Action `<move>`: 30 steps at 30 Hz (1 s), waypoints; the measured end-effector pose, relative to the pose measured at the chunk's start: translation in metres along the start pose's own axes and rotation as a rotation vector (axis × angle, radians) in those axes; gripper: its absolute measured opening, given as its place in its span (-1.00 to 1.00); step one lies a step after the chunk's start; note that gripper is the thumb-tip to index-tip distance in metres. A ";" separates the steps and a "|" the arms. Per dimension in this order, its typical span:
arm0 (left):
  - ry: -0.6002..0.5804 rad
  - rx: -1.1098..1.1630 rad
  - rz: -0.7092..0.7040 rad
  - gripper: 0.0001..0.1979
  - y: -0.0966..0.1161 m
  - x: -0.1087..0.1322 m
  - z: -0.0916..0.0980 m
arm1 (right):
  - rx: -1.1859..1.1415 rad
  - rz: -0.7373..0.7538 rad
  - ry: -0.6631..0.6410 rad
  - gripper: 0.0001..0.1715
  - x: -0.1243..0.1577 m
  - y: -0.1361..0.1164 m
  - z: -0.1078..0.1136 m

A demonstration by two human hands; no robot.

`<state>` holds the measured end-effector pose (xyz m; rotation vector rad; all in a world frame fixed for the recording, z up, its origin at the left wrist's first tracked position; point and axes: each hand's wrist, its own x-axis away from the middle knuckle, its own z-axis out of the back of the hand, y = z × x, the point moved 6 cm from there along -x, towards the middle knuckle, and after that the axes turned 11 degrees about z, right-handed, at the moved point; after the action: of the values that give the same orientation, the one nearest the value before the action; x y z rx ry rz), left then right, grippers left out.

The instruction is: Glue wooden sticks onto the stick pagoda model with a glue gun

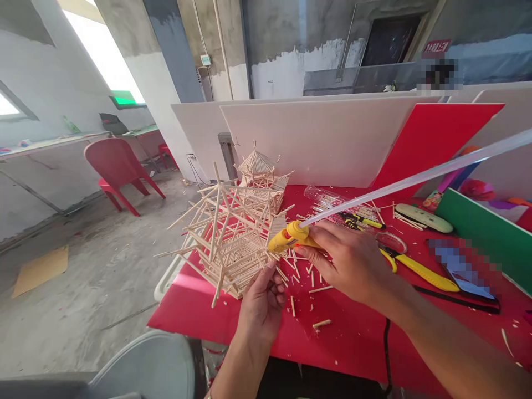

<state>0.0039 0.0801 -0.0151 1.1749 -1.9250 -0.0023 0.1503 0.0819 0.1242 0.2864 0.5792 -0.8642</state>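
Note:
My left hand [261, 302] is closed on the lower edge of a tilted roof frame built of thin wooden sticks [220, 233], held up above the red table [353, 338]. My right hand [351, 260] grips a yellow hot glue gun [288, 237] whose nozzle touches the frame's right edge. A long clear glue stick [415, 177] juts from the back of the gun up to the right. Behind the frame stands a small stick pavilion [261, 174] on the table.
Loose stick bits [318, 288] litter the table. A yellow utility knife [424, 272], yellow-handled cutters [361, 221], a bag of sticks [328, 200] and a phone [465, 271] lie to the right. White, red and green boards [328, 141] stand behind. A red chair [118, 166] is at left.

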 end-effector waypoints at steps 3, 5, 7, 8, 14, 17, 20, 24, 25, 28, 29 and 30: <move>-0.001 -0.009 -0.004 -0.84 0.001 -0.002 0.003 | 0.013 0.009 0.002 -0.73 0.000 -0.001 0.002; -0.003 -0.010 -0.007 -0.84 0.001 -0.003 0.004 | 0.021 0.014 0.007 -0.75 0.000 -0.001 0.003; -0.007 -0.007 -0.011 -0.82 0.000 -0.004 0.004 | 0.028 0.013 0.016 -0.74 0.000 -0.001 0.003; -0.010 -0.004 -0.013 -0.81 0.000 -0.004 0.003 | 0.028 0.012 0.020 -0.73 0.000 -0.001 0.003; -0.039 0.038 -0.028 -0.76 -0.002 -0.003 0.003 | 0.020 0.008 0.023 -0.70 0.000 -0.002 0.002; -0.048 0.043 -0.019 -0.77 -0.004 -0.003 0.003 | 0.017 0.003 0.012 -0.69 0.001 -0.001 0.002; -0.043 0.048 -0.011 -0.77 -0.004 -0.003 0.003 | 0.022 0.000 0.018 -0.68 0.001 -0.001 0.002; -0.023 0.077 -0.008 -0.80 -0.004 -0.003 0.003 | 0.007 -0.002 0.026 -0.68 0.001 -0.001 0.004; -0.024 0.086 -0.008 -0.81 -0.004 -0.003 0.003 | 0.001 -0.001 0.025 -0.68 0.001 -0.001 0.004; -0.032 0.102 0.004 -0.83 -0.005 -0.002 0.002 | -0.007 0.000 0.024 -0.69 0.002 -0.002 0.004; -0.033 0.102 0.008 -0.84 -0.005 -0.002 0.002 | -0.007 0.001 0.028 -0.70 0.002 -0.001 0.004; -0.033 0.101 0.011 -0.84 -0.005 -0.002 0.002 | -0.007 0.001 0.030 -0.70 0.002 -0.001 0.004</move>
<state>0.0067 0.0777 -0.0193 1.2382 -1.9797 0.0830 0.1519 0.0782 0.1260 0.2938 0.6102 -0.8583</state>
